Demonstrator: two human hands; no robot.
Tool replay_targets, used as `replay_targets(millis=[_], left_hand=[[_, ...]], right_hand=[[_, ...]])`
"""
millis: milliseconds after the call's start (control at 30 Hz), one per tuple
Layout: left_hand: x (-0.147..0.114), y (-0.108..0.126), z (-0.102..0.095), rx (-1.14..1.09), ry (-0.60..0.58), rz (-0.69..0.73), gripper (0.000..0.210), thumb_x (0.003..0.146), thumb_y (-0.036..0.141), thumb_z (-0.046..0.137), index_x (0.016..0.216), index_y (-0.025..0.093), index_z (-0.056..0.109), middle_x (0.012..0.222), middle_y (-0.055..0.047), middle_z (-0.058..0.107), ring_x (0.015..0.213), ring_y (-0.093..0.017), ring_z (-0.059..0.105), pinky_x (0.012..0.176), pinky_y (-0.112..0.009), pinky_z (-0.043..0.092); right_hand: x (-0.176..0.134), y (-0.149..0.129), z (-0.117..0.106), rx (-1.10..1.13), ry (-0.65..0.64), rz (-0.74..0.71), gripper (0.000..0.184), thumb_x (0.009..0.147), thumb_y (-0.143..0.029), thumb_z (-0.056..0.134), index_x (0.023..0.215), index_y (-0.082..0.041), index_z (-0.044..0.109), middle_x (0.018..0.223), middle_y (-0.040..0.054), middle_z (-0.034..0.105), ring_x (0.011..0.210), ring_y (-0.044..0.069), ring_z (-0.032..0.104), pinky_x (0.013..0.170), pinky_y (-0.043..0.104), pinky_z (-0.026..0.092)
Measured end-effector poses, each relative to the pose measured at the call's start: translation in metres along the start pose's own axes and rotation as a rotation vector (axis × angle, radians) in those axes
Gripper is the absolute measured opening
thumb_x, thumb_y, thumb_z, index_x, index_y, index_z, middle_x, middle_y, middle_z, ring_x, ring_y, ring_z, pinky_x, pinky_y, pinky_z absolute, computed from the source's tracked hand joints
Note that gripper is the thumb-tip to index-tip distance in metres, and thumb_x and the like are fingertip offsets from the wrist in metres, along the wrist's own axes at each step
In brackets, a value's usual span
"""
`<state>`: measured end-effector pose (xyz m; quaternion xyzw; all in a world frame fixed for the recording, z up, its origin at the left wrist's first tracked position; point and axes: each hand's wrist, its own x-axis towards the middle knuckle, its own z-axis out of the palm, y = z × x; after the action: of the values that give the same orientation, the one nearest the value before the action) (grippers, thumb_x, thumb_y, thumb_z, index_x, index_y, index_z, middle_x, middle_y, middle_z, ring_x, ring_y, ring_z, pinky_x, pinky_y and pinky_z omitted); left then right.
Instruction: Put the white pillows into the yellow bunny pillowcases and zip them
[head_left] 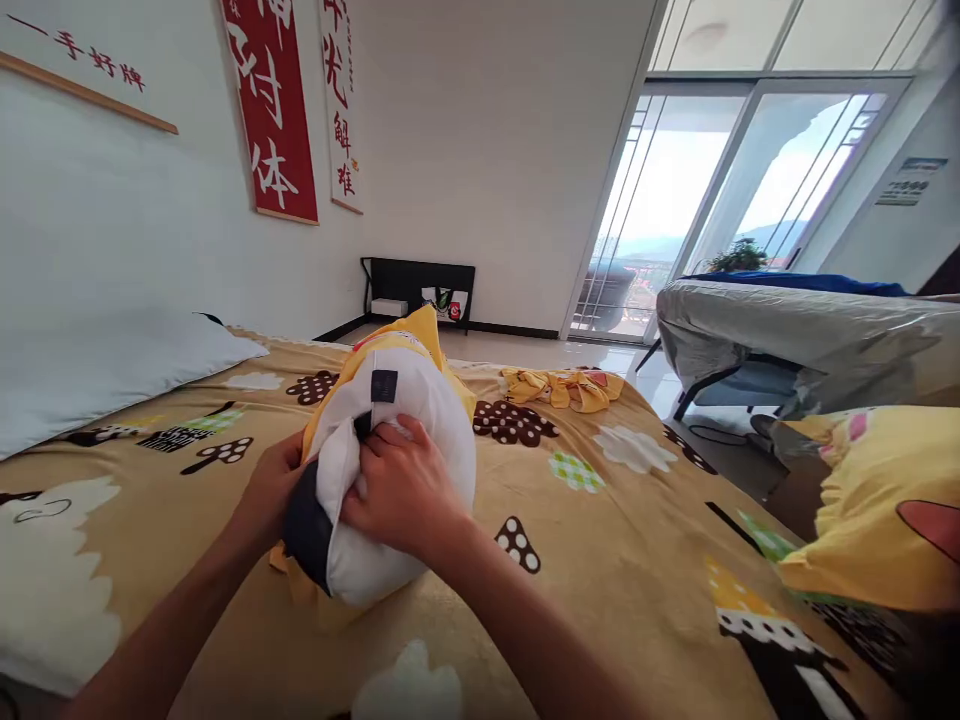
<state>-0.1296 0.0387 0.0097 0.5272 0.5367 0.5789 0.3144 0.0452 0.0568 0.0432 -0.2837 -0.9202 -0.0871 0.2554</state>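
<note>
White pillow (446,440) lies directly under the right hand (405,485), whose curled fingers grip its folded fabric, and at 3 o'clock from the left hand (270,490), which touches its edge; those fingers are partly hidden, so I cannot tell whether they close. Yellow pillowcase (429,330) encloses the pillow's 12 o'clock end, on the patterned bed (600,560).

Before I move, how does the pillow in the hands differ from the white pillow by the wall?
The held pillow is partly inside a yellow cover; the wall pillow shows white fabric and no such cover. The left hand and right hand are on the held pillow, while the wall pillow lies untouched on the bed. Both show white fabric.
</note>
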Motion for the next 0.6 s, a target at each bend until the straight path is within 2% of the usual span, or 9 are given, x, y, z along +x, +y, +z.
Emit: replay_targets(millis=[100,200,300,400,467,533,600], left_hand=[[-0.004,0.007,-0.001,0.138,0.086,0.031,0.033,0.056,0.041,0.066,0.075,0.015,0.058,0.07,-0.003,0.061,0.068,-0.018,0.054,0.059,-0.026,0.044],[-0.009,0.011,0.002,0.276,0.139,0.067,0.026,0.061,0.041,0.056,0.069,0.016,0.055,0.063,-0.001,0.055,0.063,-0.016,0.049,0.056,-0.024,0.041],[-0.016,0.014,0.004,0.396,0.138,0.104,0.024,0.064,0.041,0.048,0.065,0.017,0.05,0.061,0.001,0.049,0.059,-0.014,0.045,0.053,-0.024,0.036],[-0.024,0.019,0.007,0.617,0.187,0.109,0.019,0.064,0.037,0.045,0.064,0.018,0.045,0.057,0.002,0.044,0.055,-0.012,0.04,0.052,-0.024,0.03],[-0.027,0.023,0.013,0.756,0.218,0.111,0.016,0.064,0.034,0.044,0.061,0.019,0.04,0.052,0.003,0.039,0.052,-0.011,0.035,0.052,-0.025,0.026],[-0.027,0.029,0.022,0.833,0.238,0.12,0.016,0.065,0.031,0.044,0.06,0.02,0.034,0.05,0.003,0.035,0.05,-0.011,0.03,0.053,-0.026,0.024],[-0.022,0.034,0.033,0.866,0.262,0.14,0.016,0.066,0.029,0.046,0.062,0.02,0.033,0.052,0.003,0.034,0.052,-0.012,0.029,0.054,-0.026,0.023]], right_hand=[[0.008,-0.003,0.008,-0.036,-0.142,-0.018,0.034,0.086,-0.036,0.051,0.095,-0.011,0.072,0.094,0.0121,0.071,0.106,0.024,0.051,0.107,0.042,0.024],[0.016,-0.004,0.011,-0.074,-0.248,-0.027,0.028,0.086,-0.029,0.052,0.089,-0.012,0.074,0.091,0.0127,0.071,0.107,0.025,0.051,0.104,0.043,0.027],[0.024,-0.005,0.019,-0.129,-0.297,-0.057,0.026,0.087,-0.024,0.051,0.09,-0.012,0.074,0.095,0.0128,0.07,0.112,0.026,0.049,0.101,0.042,0.031],[0.034,-0.007,0.035,-0.157,-0.329,-0.069,0.024,0.088,-0.02,0.051,0.091,-0.011,0.073,0.102,0.0132,0.069,0.115,0.026,0.048,0.099,0.041,0.034],[0.043,-0.008,0.05,-0.098,-0.293,-0.041,0.021,0.083,-0.015,0.055,0.096,-0.009,0.071,0.107,0.0152,0.068,0.114,0.028,0.049,0.1,0.041,0.035],[0.052,-0.008,0.065,0.066,-0.165,0.024,0.026,0.079,-0.006,0.054,0.101,-0.009,0.069,0.108,0.0156,0.068,0.112,0.028,0.052,0.101,0.041,0.036],[0.06,-0.007,0.076,0.243,-0.017,0.079,0.031,0.08,-0.002,0.048,0.103,-0.012,0.067,0.105,0.012,0.069,0.11,0.027,0.054,0.101,0.04,0.038]])
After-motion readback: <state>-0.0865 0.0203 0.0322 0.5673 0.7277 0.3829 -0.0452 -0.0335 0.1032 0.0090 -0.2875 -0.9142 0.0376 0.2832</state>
